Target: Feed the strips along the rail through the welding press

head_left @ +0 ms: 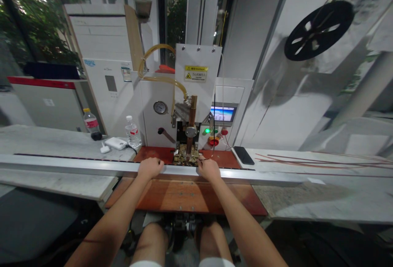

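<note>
A long thin dark strip [76,158] runs along the back edge of a silver metal rail [184,171], in front of a white press machine [196,83]. My left hand [150,168] is closed at the strip, just left of the brass fixture [186,154], and its wrist lies over the rail. On the fixture's right side, my right hand [209,169] has its fingers pinched together; what lies between them is hidden. Above the fixture, between both hands, stands a copper-coloured electrode [190,132].
A phone [244,155] and several thin brown rods [307,160] lie on the right table. Leftward stand a clear bottle [132,132], a cola bottle [92,124] and a white power bank [116,143]. A lit screen [224,113] and red knob [213,140] are on the machine.
</note>
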A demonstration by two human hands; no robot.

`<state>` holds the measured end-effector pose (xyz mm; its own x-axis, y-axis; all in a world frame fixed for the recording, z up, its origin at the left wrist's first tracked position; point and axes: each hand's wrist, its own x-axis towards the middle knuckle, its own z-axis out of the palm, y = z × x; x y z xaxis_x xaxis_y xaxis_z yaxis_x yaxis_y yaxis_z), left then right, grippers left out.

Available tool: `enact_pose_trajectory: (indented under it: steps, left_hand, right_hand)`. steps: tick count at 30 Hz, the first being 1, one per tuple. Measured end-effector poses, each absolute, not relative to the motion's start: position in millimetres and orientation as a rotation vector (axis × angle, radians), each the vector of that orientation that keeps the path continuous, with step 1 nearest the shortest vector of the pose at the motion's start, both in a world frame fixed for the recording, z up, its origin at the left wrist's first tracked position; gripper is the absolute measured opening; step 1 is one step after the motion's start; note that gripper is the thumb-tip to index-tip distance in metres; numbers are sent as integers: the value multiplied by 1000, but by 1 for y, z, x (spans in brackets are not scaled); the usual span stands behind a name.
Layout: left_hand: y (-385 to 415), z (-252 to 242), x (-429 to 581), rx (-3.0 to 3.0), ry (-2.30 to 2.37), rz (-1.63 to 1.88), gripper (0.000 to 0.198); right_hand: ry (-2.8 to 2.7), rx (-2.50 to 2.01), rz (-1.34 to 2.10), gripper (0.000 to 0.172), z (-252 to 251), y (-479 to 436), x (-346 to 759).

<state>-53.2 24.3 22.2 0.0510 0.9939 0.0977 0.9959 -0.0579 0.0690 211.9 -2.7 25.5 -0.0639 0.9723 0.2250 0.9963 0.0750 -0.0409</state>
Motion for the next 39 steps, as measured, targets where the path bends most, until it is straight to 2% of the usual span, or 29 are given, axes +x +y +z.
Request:
enact_pose_trajectory:
  steps: [16,39]
  left_hand:
    - [13,16,-55,-2209,-2090,-276,51]
    - [9,10,-56,-2185,-2039,-347,50]
  right_hand:
    - [-2165,-2045,-150,34,29,-15,209]
    - [-2142,-2043,-273,31,21,-17,210]
